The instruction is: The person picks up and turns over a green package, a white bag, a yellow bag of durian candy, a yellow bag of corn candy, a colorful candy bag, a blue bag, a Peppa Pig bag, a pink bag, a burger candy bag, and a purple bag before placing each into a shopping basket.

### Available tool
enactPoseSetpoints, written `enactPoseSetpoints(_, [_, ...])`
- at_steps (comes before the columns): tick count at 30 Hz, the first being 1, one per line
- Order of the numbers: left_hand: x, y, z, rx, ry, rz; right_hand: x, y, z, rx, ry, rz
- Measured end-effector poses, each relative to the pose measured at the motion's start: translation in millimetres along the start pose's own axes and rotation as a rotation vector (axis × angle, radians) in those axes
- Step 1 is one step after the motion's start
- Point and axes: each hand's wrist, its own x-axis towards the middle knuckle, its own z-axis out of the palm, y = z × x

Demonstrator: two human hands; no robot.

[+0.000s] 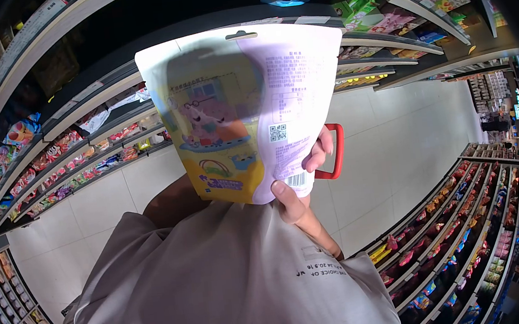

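My right hand (304,179) grips a snack pouch (257,124) at its lower right edge, with the thumb on the printed side and fingers at the edge. The pouch stands upright before me, yellow and pale purple, with a cartoon pig picture, small print, a QR code, a barcode and a hang hole at the top. Just behind my right hand shows a red handle (337,150); what it belongs to is hidden. My left forearm (172,203) reaches behind the pouch, which hides my left hand.
Shelves of packaged snacks (59,148) curve along the left and front. More bagged goods (376,7) fill shelves at the upper right. A tiered rack of colourful packets (451,237) stands at the lower right. Pale floor tiles (389,135) run between them.
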Motion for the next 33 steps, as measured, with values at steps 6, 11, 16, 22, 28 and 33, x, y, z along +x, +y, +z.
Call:
enactPoseSetpoints(6, [0.3, 4.3, -3.1, 0.045, -0.024, -0.033, -1.7, 2.4, 2.1, -0.004, 0.021, -0.012])
enactPoseSetpoints(11, [0.2, 3.1, 1.4, -0.004, -0.024, -0.028, -2.1, 2.6, -1.5, -0.015, -0.04, -0.048])
enactPoseSetpoints(16, [1.3, 2.8, 8.3, -0.158, -0.01, 0.007, -4.4, 5.3, -3.0, -0.021, 0.006, -0.008])
enactPoseSetpoints(22, [-21.7, -2.5, -7.8, 0.211, 0.242, 0.096, -2.5, 4.2, -5.8, -0.035, -0.058, -0.093])
enactPoseSetpoints(28, [-35.2, -14.5, -31.1, 0.819, 0.598, 0.206, -3.9, 16.9, -17.1, 0.049, 0.089, 0.078])
enactPoseSetpoints(33, [-29.6, 12.9, -82.2, 1.338, 0.857, 0.288, 29.9, 17.5, -23.4, 0.276, 0.269, 0.163])
